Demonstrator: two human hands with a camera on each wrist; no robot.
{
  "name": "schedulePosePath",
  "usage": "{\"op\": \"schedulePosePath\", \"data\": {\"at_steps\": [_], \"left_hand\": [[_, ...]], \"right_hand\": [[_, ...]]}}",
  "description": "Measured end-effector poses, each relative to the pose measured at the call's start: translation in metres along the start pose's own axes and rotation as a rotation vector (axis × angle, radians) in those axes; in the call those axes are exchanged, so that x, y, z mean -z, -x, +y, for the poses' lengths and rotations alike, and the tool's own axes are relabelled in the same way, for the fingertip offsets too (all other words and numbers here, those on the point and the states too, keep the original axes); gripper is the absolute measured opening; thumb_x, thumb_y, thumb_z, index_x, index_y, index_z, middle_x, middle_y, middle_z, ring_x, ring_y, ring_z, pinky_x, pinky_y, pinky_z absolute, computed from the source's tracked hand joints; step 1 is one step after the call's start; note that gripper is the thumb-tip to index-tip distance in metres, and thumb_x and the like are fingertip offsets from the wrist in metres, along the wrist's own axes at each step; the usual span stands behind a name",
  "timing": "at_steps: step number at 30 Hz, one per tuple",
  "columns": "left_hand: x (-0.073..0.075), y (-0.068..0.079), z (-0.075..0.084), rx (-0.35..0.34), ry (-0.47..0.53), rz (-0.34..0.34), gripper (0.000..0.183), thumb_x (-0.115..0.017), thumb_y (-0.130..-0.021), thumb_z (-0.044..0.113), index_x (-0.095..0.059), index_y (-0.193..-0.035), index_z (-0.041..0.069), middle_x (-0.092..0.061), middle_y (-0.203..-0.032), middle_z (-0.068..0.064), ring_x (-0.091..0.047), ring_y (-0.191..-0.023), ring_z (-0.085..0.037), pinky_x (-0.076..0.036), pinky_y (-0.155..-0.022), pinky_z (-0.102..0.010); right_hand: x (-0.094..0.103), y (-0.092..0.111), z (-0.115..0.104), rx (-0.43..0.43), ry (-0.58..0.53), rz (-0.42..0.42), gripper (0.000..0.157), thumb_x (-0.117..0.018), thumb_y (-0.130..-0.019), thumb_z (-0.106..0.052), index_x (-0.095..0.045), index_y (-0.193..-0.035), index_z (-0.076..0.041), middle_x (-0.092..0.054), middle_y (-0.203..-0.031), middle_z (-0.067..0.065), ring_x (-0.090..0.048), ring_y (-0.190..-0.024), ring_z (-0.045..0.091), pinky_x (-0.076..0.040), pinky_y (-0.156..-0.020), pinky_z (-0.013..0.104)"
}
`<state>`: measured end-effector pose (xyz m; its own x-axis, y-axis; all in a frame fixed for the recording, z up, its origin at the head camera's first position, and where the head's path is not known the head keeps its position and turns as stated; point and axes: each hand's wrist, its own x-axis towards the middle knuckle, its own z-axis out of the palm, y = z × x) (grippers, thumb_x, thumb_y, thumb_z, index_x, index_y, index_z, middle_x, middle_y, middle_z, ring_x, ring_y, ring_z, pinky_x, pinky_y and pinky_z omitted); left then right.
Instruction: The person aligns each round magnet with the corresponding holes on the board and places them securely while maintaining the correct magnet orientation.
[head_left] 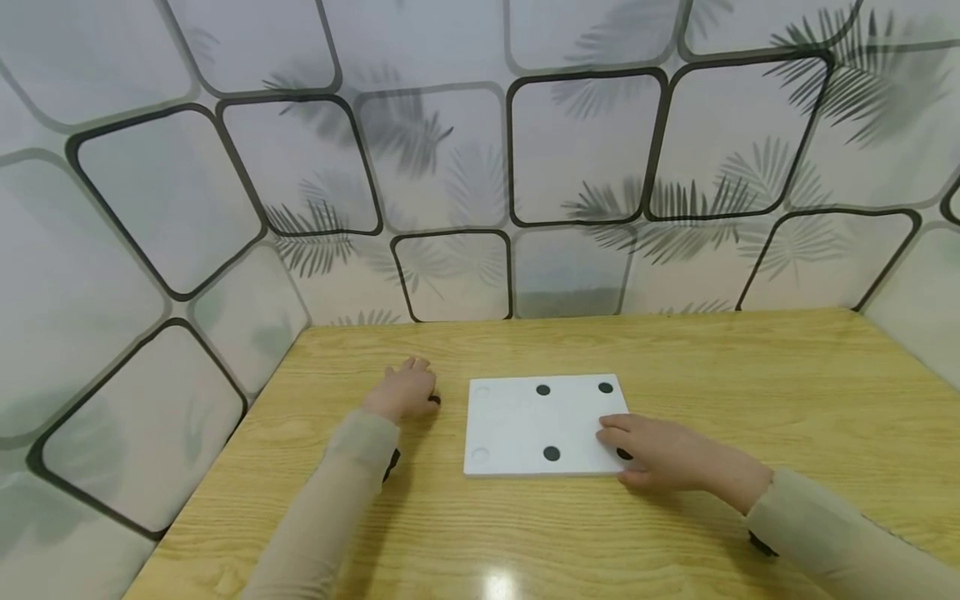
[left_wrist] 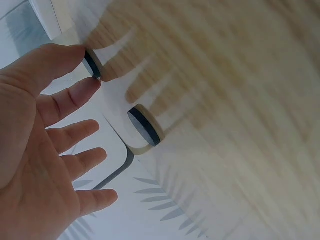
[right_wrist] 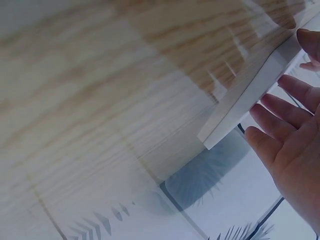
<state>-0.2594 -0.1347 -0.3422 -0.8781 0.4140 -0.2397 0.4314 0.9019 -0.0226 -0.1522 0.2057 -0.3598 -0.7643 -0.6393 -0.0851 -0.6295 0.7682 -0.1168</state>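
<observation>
A white board (head_left: 517,425) lies flat on the table, with several black discs (head_left: 552,453) set in it towards its middle and right. Two pale round recesses (head_left: 482,391) show at its left corners. To the left of the board, my left hand (head_left: 405,390) pinches a black disc (left_wrist: 92,63) between thumb and index fingertip, the other fingers spread. A second black disc (left_wrist: 145,125) lies on the table by those fingers, hidden in the head view. My right hand (head_left: 663,454) rests on the board's right end, fingers extended over its top and thumb by the near corner.
The wood-grain table (head_left: 495,525) runs back to a wall (head_left: 435,183) patterned with rounded frames and leaves. A similar wall (head_left: 112,275) stands along the left side. Dark bands (head_left: 762,544) show under both sleeves.
</observation>
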Motion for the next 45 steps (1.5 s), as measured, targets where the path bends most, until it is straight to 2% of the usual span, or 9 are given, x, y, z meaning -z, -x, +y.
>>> {"op": "schedulePosePath", "data": {"at_steps": [7,14,20,26,34,38,43,45], "left_hand": [[-0.002,-0.002,0.002,0.002,0.002,-0.015,0.039,-0.058,-0.086,0.025,-0.054,-0.115,-0.001,-0.03,-0.136,-0.02,-0.019,-0.127,-0.038,-0.02,-0.097,-0.059],[-0.006,-0.002,0.003,-0.017,-0.039,-0.03,0.047,-0.055,-0.088,0.03,-0.048,-0.12,-0.003,-0.03,-0.136,-0.019,-0.019,-0.127,-0.037,-0.02,-0.096,-0.059],[-0.004,0.0,0.003,-0.036,-0.029,-0.041,0.051,-0.053,-0.089,0.03,-0.043,-0.125,-0.004,-0.028,-0.137,-0.019,-0.018,-0.128,-0.037,-0.02,-0.097,-0.059],[-0.003,0.002,0.005,-0.059,0.004,-0.023,0.04,-0.054,-0.088,0.026,-0.049,-0.118,-0.001,-0.027,-0.139,-0.018,-0.016,-0.128,-0.037,-0.019,-0.097,-0.059],[-0.001,0.006,0.017,-0.136,-0.007,0.004,0.018,-0.054,-0.087,0.022,-0.055,-0.096,0.007,-0.028,-0.138,-0.017,-0.015,-0.129,-0.037,-0.017,-0.097,-0.06],[-0.001,0.01,0.027,-0.181,-0.062,0.024,0.015,-0.054,-0.087,0.024,-0.054,-0.091,0.009,-0.03,-0.138,-0.015,-0.016,-0.13,-0.034,-0.018,-0.098,-0.059],[-0.001,0.017,0.042,-0.227,-0.171,0.037,0.038,-0.055,-0.087,0.032,-0.052,-0.114,0.005,-0.032,-0.138,-0.012,-0.018,-0.13,-0.032,-0.022,-0.098,-0.056],[-0.003,0.019,0.047,-0.235,-0.212,0.034,0.042,-0.054,-0.087,0.034,-0.051,-0.118,0.005,-0.033,-0.138,-0.01,-0.018,-0.13,-0.03,-0.023,-0.098,-0.055]], "right_hand": [[-0.002,-0.001,0.0,-0.033,-0.002,-0.02,0.049,-0.062,-0.081,-0.026,-0.05,-0.123,-0.003,-0.043,-0.13,0.014,-0.043,-0.116,0.03,-0.038,-0.092,0.043],[-0.003,-0.001,-0.001,-0.046,-0.006,-0.023,0.049,-0.062,-0.081,-0.026,-0.05,-0.123,-0.003,-0.043,-0.13,0.014,-0.042,-0.116,0.03,-0.037,-0.093,0.044],[-0.003,-0.001,0.0,-0.03,-0.001,-0.013,0.049,-0.061,-0.082,-0.027,-0.05,-0.123,-0.003,-0.043,-0.13,0.014,-0.043,-0.116,0.03,-0.037,-0.092,0.044],[-0.001,0.0,-0.001,-0.008,0.001,0.0,0.049,-0.062,-0.081,-0.026,-0.05,-0.122,-0.002,-0.044,-0.129,0.015,-0.043,-0.115,0.031,-0.038,-0.091,0.044],[-0.001,0.0,0.0,0.006,0.003,0.005,0.049,-0.062,-0.081,-0.026,-0.05,-0.122,-0.002,-0.044,-0.128,0.016,-0.044,-0.114,0.032,-0.039,-0.09,0.045],[-0.002,0.0,0.001,0.005,0.003,0.008,0.049,-0.062,-0.081,-0.026,-0.05,-0.122,-0.002,-0.043,-0.128,0.016,-0.044,-0.114,0.032,-0.039,-0.09,0.045],[-0.001,0.001,0.001,0.0,0.004,0.008,0.049,-0.062,-0.081,-0.027,-0.05,-0.122,-0.002,-0.043,-0.129,0.016,-0.043,-0.114,0.032,-0.039,-0.09,0.045],[-0.001,0.001,0.0,-0.001,0.005,0.007,0.049,-0.062,-0.081,-0.027,-0.05,-0.122,-0.002,-0.043,-0.129,0.016,-0.043,-0.114,0.032,-0.039,-0.09,0.045]]}}
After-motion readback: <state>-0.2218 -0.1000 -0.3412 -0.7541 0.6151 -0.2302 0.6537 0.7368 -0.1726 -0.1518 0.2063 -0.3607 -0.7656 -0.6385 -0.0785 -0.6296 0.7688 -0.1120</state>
